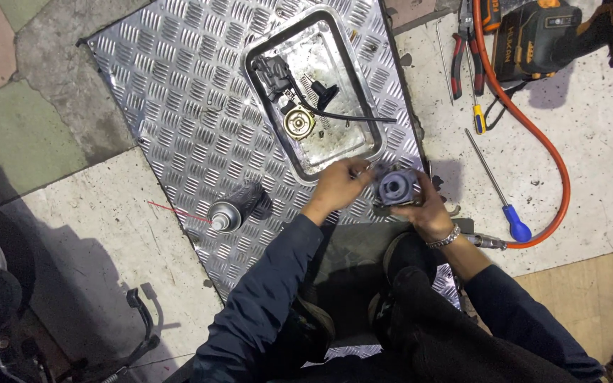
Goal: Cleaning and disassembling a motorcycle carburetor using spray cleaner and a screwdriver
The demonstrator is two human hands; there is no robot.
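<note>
Grey metal, a round engine part [396,186], sits gripped in my right hand [427,209] at frame centre, while my left hand [336,188] pinches its edge. A slip could drop it onto the steel tray [363,92].

Right hand [427,209] covers the underside of the dark grey round ribbed metal part [396,186]. Orange-and-black power tool [533,35] cut off at top edge. Small loose bits in the shiny rectangular steel tray [352,85] too small to identify.

ribbed metal plate [179,92] on floor bears steel tray [360,85], spray can [234,208].
</note>
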